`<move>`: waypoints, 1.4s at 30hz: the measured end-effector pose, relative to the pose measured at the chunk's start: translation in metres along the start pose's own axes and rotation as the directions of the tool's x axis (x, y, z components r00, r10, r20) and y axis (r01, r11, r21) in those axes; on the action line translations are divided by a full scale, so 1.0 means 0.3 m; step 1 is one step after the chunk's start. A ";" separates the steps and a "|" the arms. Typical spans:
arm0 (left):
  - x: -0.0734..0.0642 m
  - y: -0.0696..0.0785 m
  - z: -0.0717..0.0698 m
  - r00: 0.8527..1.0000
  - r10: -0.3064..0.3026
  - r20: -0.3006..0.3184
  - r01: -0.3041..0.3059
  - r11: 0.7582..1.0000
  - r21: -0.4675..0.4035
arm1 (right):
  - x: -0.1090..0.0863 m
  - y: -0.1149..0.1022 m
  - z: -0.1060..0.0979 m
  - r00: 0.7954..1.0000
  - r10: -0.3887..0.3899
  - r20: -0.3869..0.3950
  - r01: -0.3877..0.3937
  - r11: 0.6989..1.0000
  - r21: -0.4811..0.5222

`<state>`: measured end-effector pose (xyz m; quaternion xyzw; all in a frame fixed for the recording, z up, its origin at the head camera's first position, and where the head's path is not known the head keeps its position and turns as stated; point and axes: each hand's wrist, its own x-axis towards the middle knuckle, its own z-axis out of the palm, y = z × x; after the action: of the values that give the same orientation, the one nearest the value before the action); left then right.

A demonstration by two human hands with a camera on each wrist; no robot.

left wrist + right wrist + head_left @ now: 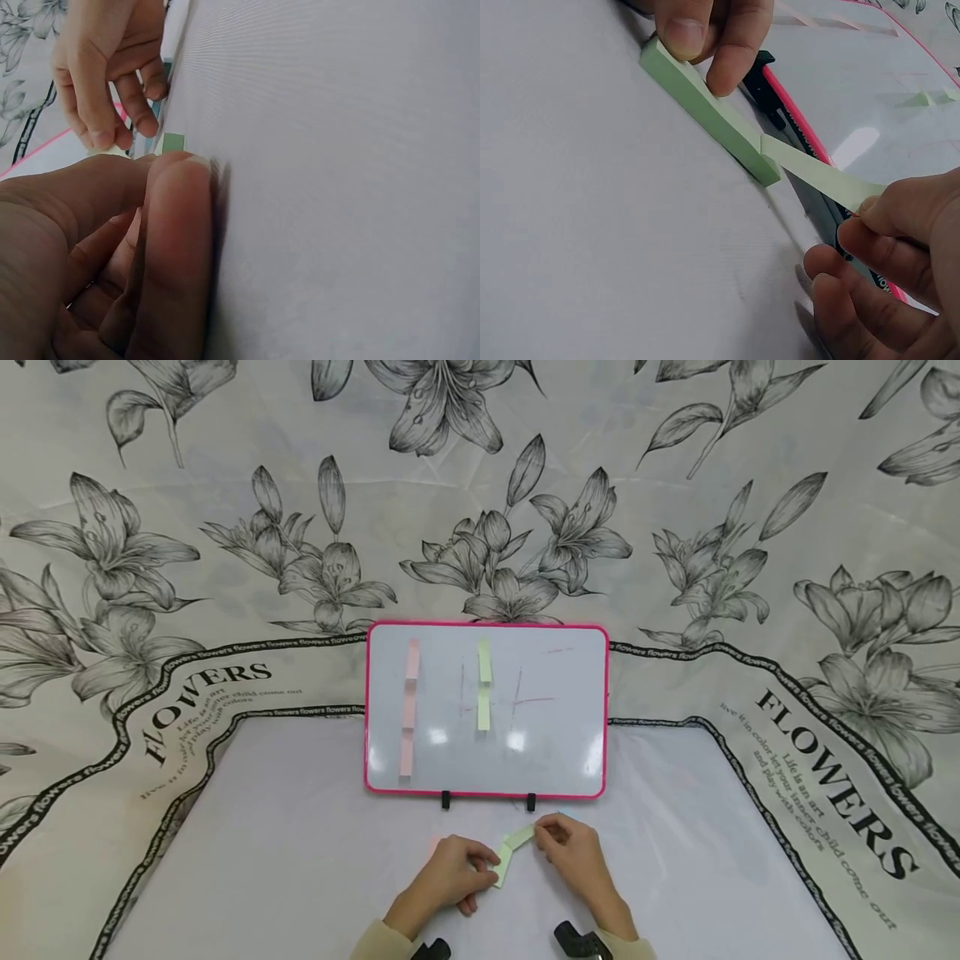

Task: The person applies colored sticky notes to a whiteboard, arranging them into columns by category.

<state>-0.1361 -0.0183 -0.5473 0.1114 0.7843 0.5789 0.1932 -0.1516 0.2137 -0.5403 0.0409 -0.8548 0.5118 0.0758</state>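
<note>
Closest to me were two pale sleeves point(386, 942), with a chunky black device point(581, 939) showing by each wrist, so yeah, kinda geared up for paper stuff. The left hand point(457, 868) had its grip on a little green pad point(705, 109), thumb and fingers pinching one end of it, right down low at the white counter point(285, 827). The right hand point(576, 852) was a bit farther out, grip closed too, thumb and finger nipping the loose end of a green strip point(810, 169). That strip angled up off the pad's far end and looked joined to it there, pulled pretty straight between the two hands.

Just past the left hand a sliver of pink point(435, 843) poked out, and a scrap of blue point(566, 813) peeked out behind the right; couldn't tell what either was.

Beyond that, a pink-rimmed whiteboard point(555, 752) sat on black feet point(446, 800), with three pink notes point(408, 710) in a column, two green notes point(483, 710) and some faint red lines point(534, 700). Way back: flower-print cloth point(442, 402).
</note>
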 end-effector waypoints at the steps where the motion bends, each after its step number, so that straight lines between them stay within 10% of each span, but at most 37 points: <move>1: 0.001 0.001 0.000 1.000 -0.010 0.006 0.010 1.000 -0.004 | 0.004 0.001 -0.002 1.000 -0.008 -0.009 0.008 1.000 -0.001; 28: -0.016 0.021 -0.001 1.000 -0.003 0.019 0.002 0.998 0.066 | 0.021 -0.092 -0.123 0.987 -0.105 -0.124 0.103 0.994 -0.024; 42: -0.087 0.030 -0.130 0.983 0.185 -0.020 -0.177 0.962 0.207 | -0.015 -0.162 -0.135 0.978 -0.170 -0.122 0.167 0.985 -0.031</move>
<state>-0.1299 -0.0596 -0.5242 0.1904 0.8298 0.5126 0.1117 -0.1366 0.2263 -0.4801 0.0806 -0.8472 0.4960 0.1722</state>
